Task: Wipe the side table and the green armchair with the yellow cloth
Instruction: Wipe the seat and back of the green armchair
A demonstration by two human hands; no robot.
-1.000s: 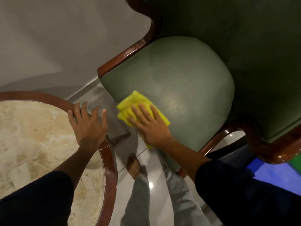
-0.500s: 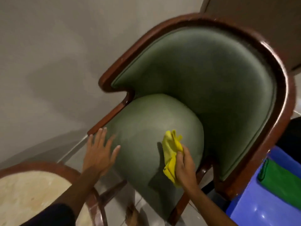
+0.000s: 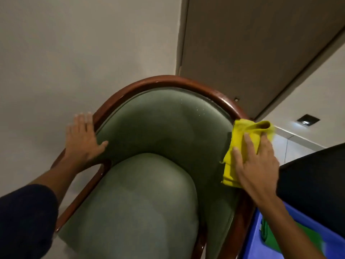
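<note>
The green armchair (image 3: 158,135) with a dark wooden frame fills the middle of the view, its seat cushion bulging toward me. My right hand (image 3: 255,163) presses the folded yellow cloth (image 3: 240,143) against the chair's right arm, where the padding meets the wooden rim. My left hand (image 3: 82,139) lies flat with fingers spread on the left arm of the chair, holding nothing. The side table is out of view.
A blue plastic bin (image 3: 265,240) with a green cloth (image 3: 291,238) in it stands right of the chair, at the lower right. A pale wall is behind the chair, and a brown door (image 3: 252,53) is at the upper right.
My right hand carried the yellow cloth from the seat cushion up to the chair's right arm. My left hand went from the side table's rim to the chair's left arm. The view tilted up.
</note>
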